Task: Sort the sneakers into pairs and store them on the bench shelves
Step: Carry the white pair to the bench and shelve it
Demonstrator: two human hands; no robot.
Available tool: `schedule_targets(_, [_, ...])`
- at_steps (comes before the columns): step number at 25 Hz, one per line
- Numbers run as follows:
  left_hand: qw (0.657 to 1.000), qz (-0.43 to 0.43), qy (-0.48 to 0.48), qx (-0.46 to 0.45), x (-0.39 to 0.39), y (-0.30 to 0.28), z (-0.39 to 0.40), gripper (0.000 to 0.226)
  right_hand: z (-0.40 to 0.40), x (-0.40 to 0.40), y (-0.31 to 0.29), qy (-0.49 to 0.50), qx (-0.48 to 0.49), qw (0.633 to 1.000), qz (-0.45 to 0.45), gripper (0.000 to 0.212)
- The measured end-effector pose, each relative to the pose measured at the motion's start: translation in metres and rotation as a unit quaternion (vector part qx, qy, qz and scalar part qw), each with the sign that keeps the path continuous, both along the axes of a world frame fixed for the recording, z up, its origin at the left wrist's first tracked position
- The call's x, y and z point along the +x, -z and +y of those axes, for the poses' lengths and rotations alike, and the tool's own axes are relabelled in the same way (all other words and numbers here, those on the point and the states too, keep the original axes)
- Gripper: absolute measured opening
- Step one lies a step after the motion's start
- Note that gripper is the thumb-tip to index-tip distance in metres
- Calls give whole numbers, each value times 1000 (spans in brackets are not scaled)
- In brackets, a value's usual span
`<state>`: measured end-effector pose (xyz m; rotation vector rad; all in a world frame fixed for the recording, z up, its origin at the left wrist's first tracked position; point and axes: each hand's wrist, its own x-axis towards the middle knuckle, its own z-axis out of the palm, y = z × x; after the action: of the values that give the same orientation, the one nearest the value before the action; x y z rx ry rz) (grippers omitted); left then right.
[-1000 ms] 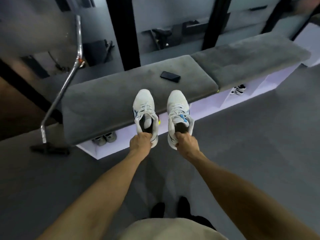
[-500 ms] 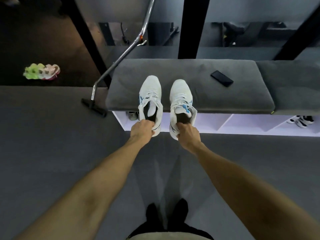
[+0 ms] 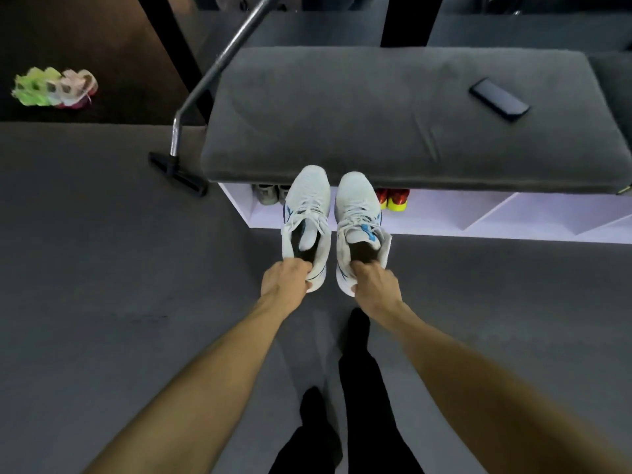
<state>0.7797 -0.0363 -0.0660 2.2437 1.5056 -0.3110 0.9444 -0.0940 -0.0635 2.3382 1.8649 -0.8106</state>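
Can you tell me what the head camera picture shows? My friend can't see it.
A person's left hand and right hand each hold a white sneaker by its heel, the left sneaker and right sneaker pointing toward the white shelves under a grey bench. A black phone lies on the bench.

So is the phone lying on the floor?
No, the phone lies on the grey bench cushion, off to the right.

A dark phone [image 3: 499, 100] lies on the cushion; a metal pole [image 3: 219, 66] leans beside it.

White sneakers [image 3: 306, 213] with blue accents, grey bench cushion [image 3: 393, 118], white shelves [image 3: 478, 217].
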Motion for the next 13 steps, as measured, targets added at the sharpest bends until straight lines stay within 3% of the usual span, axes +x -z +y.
schedule_targets(7, [999,10,3,-30,14,170,45,18,53,13,159,-32,-43,999,1,26])
schedule_targets(13, [1000,-1,4,-5,31,291,120,18,125,29,276,-28,-18,999,-5,23])
